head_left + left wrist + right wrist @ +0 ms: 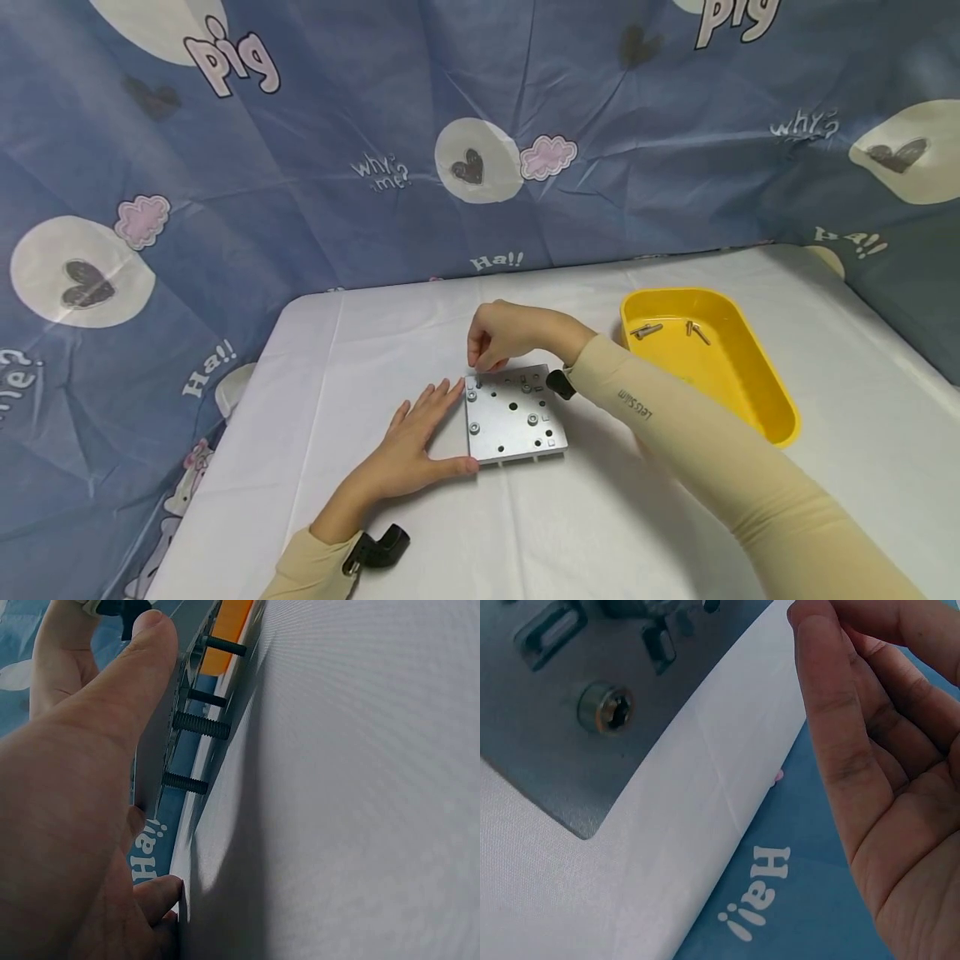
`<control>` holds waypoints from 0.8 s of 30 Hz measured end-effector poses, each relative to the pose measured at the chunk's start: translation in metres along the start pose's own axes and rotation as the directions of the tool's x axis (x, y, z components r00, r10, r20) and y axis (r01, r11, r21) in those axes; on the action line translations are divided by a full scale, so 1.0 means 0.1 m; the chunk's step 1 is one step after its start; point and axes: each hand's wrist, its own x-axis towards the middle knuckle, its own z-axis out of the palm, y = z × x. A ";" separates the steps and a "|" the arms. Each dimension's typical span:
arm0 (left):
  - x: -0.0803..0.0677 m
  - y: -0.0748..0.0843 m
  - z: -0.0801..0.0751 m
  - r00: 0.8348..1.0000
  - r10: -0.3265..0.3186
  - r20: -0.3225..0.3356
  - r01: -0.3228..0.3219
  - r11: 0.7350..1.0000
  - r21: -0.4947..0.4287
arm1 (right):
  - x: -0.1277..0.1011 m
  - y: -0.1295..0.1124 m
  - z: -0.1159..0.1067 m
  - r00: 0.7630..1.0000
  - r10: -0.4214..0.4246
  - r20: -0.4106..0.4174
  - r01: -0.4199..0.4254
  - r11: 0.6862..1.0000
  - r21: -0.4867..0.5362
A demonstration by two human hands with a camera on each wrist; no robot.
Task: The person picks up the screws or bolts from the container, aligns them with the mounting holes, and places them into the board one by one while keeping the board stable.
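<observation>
Item: metal plate (513,415), square, lying flat on the white table (660,533), roughly at its middle; no true long axis, edges turned slightly off the table's front edge, screw heads facing up, shanks pointing down, as the left wrist view is showing beneath it.

Left of the plate: your left hand (416,446) is lying flat, fingers straight and spread, thumb pressing the near left corner.

At the plate's far left corner: your right hand (501,335) is hovering with fingertips bunched together, likely pinching a small screw; what they are holding is too small to tell.

Right of the plate: a yellow tray (757,400) is holding loose screws (647,330).

Risk, as judged: the plate is resting on protruding shanks, so it may be rocking or sliding if your left hand eases off, and the pinched piece could be dropping or cross-threading.
</observation>
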 end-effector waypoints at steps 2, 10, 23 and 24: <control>0.00 -0.01 -0.01 1.000 -0.001 -0.001 0.001 1.000 -0.001 | 0.01 -0.01 0.00 1.000 -0.002 0.004 0.002 1.000 -0.001; 0.00 -0.01 -0.02 1.000 -0.004 0.001 0.004 1.000 -0.003 | 0.01 -0.03 0.01 1.000 0.002 0.011 -0.002 1.000 -0.001; -0.01 0.02 -0.03 1.000 -0.007 0.007 0.008 1.000 -0.010 | 0.01 -0.05 0.00 0.999 0.030 0.026 -0.031 0.999 0.022; 0.00 0.01 -0.03 1.000 -0.004 0.006 0.004 1.000 -0.008 | 0.01 -0.05 0.00 0.999 0.032 0.026 -0.033 0.999 0.022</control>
